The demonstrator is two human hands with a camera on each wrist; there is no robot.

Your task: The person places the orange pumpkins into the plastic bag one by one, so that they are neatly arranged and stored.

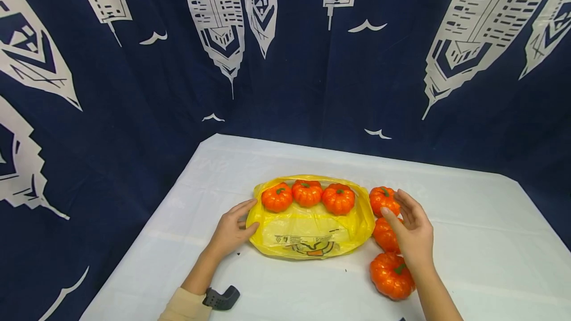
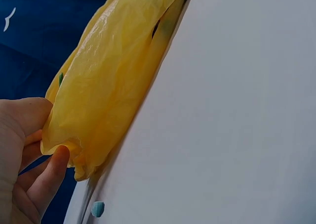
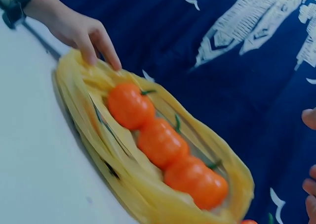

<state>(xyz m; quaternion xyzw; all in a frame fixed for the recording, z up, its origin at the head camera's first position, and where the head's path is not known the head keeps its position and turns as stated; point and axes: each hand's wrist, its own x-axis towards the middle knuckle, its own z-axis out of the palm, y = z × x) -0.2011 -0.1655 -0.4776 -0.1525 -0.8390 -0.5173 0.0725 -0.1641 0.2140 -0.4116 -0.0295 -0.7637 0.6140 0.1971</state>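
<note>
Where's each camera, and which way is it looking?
Head: worn on the head, looking forward and down at the yellow bag and pumpkins. Left hand, right hand and forearms show.
Left wrist: on that wrist, looking along the bag's outside and the white table. Left fingers show.
Right wrist: on that wrist, looking across into the bag. Left hand and some right fingers show.
Head and right wrist both show pumpkins inside the bag.

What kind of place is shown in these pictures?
Probably an indoor recording corner: a navy cloth with white building prints hangs behind a white-covered table, which carries a yellow bag of orange pumpkins.
</note>
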